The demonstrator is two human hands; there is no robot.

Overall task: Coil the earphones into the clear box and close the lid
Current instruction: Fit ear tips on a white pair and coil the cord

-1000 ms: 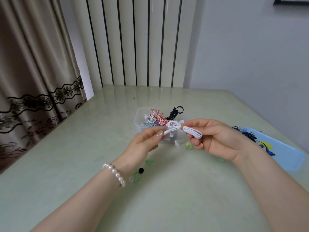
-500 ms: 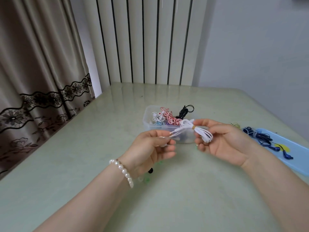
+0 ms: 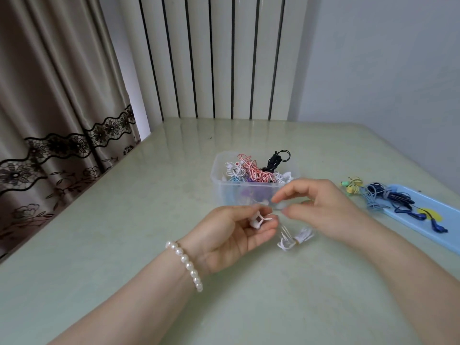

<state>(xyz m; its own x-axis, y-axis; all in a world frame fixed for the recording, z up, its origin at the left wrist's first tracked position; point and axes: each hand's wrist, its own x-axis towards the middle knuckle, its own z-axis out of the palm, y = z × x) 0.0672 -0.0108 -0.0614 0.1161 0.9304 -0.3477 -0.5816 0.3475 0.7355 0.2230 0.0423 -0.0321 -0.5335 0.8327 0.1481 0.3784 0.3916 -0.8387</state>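
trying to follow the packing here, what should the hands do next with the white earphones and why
Probably lift the white earphones into the clear box. The bundle is already coiled with a tie and hangs low, under the right hand, while the left hand pinches the earbud end. The box sits open just behind, with other coils inside.

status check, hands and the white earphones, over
Left hand pinching white earbuds. Right hand open, holding nothing visible. White earphones' tied bundle hanging below, outside the clear box. Box open, nothing blocking it.
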